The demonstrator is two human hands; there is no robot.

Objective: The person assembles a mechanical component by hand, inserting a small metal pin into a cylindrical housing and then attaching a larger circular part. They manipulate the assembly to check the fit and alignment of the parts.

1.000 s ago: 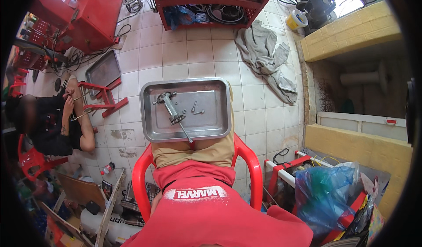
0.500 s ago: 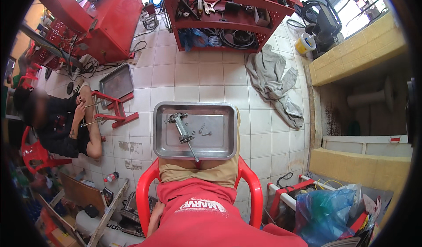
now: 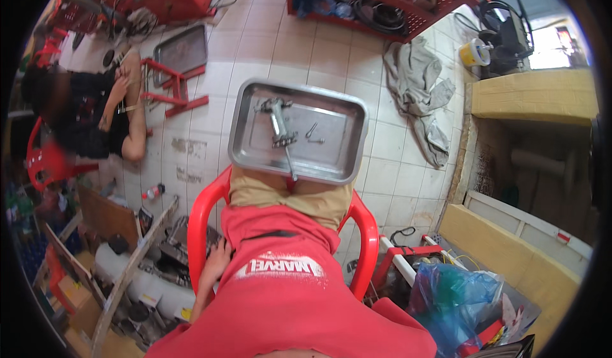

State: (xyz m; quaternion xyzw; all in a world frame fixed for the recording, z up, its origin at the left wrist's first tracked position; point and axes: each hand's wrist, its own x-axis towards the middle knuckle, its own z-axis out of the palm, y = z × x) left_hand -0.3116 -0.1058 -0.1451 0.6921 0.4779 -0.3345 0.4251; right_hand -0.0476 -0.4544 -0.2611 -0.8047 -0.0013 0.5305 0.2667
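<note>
My left hand (image 3: 218, 259) lies by my left hip, against the red shirt and inside the chair's armrest. Its fingers look stretched out and hold nothing. My right hand is out of view. On my knees rests a rectangular metal tray (image 3: 344, 173), touched by neither hand. Inside it lies a metal cylinder assembly (image 3: 278, 121) with toothed-looking round ends and a thin rod (image 3: 291, 163) reaching toward the tray's near rim. A few small bolts (image 3: 312, 130) lie to its right.
I sit in a red plastic chair (image 3: 366, 243). To the left, a seated person (image 3: 89, 109) works near a red metal stand (image 3: 175, 87) and a second tray (image 3: 182, 46). A grey cloth (image 3: 417, 81) lies on the tiles. A red tool cart (image 3: 408, 30) stands ahead; a blue bag (image 3: 452, 294) sits behind right.
The view has shifted and turned, so the tray appears higher up and tilted. More of my left hand and forearm shows beside my hip. The cylinder assembly stays in the tray.
</note>
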